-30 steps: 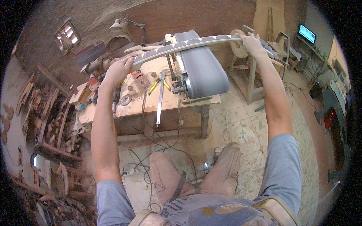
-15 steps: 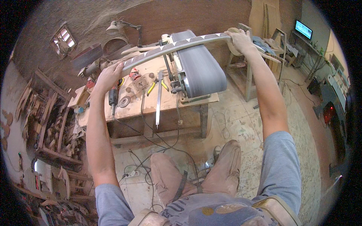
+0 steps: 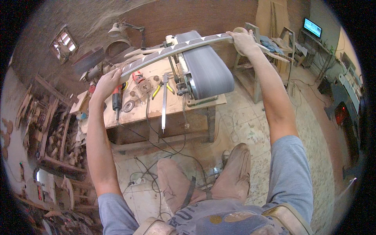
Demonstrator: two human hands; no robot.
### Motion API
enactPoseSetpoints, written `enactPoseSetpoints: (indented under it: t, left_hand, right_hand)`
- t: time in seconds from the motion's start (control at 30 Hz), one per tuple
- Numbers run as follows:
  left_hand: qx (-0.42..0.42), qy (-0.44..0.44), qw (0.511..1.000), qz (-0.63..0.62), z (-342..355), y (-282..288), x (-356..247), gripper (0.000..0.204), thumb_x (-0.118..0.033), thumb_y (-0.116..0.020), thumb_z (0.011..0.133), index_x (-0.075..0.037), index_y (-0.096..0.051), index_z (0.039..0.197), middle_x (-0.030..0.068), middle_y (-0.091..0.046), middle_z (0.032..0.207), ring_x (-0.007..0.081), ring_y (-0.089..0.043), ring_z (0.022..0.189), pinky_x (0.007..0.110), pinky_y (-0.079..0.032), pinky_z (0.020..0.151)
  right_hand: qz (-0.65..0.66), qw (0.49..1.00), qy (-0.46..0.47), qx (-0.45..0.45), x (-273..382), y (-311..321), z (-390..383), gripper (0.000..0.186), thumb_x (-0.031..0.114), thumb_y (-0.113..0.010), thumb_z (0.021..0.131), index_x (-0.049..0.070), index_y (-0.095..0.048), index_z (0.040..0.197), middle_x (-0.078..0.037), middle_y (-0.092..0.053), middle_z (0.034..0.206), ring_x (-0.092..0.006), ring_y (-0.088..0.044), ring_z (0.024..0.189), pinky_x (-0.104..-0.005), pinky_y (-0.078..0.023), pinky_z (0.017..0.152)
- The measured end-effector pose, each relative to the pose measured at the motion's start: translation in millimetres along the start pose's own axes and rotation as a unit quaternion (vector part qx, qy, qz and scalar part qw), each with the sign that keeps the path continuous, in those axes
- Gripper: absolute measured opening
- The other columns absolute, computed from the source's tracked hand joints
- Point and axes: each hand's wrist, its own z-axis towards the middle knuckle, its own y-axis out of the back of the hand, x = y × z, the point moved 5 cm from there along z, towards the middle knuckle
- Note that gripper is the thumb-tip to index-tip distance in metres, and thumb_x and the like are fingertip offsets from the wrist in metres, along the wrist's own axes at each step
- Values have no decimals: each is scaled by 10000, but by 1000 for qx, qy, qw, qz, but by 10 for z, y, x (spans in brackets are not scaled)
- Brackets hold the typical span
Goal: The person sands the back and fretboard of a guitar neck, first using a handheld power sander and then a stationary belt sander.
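A long, gently curved strip (image 3: 154, 56) with grey facing, pale edge and several white triangles spans the grey belt sander (image 3: 207, 74), whose belt looks blurred. My left hand (image 3: 109, 83) grips the strip's left end; my right hand (image 3: 243, 43) holds its far right end. Below the strip on the wooden workbench (image 3: 137, 113) are a black-and-orange power tool (image 3: 116, 100), a red tool (image 3: 137, 76), yellow-handled pliers (image 3: 156, 91), a long metal rule (image 3: 164, 111) and a round disc (image 3: 128, 105).
A wooden stand (image 3: 256, 90) with clutter is right of the sander. A desk lamp (image 3: 114, 31) is behind the bench, cables (image 3: 164, 150) trail over the floor near my legs, wood-filled shelves (image 3: 55, 133) line the left, and a monitor (image 3: 312, 28) glows at back right.
Both hands and the strip have shifted left across the sander, the left end sinking a little lower and the right end rising slightly. The view has also shifted slightly.
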Motion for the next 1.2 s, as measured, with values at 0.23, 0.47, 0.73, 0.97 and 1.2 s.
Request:
enactPoseSetpoints:
  t: [0.23,0.47,0.73,0.97,1.2]
  left_hand:
    - [4,-8,1000,-8,-20,9,104,569,-462,-370,1029,-30,-601,1319,246,-639,1261,407,-586,1205,429,-433,1027]
    - [8,3,1000,-14,-71,49,42,562,-450,-383,1030,-21,-603,1319,247,-648,1249,398,-592,1206,422,-432,1030]
    - [2,15,999,-35,-130,96,187,551,-450,-408,1025,-35,-610,1326,229,-654,1257,378,-610,1189,410,-440,1019]
    - [6,22,999,-32,-166,129,271,546,-451,-408,1026,-39,-617,1316,220,-679,1203,366,-634,1143,408,-453,991]
    - [5,18,999,-46,-182,147,324,536,-452,-426,1020,-50,-619,1316,213,-681,1206,369,-630,1158,412,-455,997]
  right_hand:
    - [22,1000,-7,20,73,23,5,577,70,-555,938,301,-496,1463,-93,-635,1335,-330,-462,1360,-616,-308,1132]
    - [10,1000,8,-15,63,-65,33,470,171,-506,985,315,-530,1432,-90,-672,1271,-355,-510,1304,-630,-320,1116]
    - [21,999,15,-21,203,-35,31,394,237,-485,1014,312,-561,1394,-84,-692,1235,-346,-505,1308,-648,-318,1113]
    - [16,1000,12,-23,284,4,17,394,227,-473,1022,312,-554,1398,-83,-686,1248,-337,-509,1310,-660,-295,1126]
    - [25,1000,6,-10,332,38,-15,394,225,-468,1023,312,-553,1398,-101,-681,1256,-345,-513,1305,-667,-267,1136]
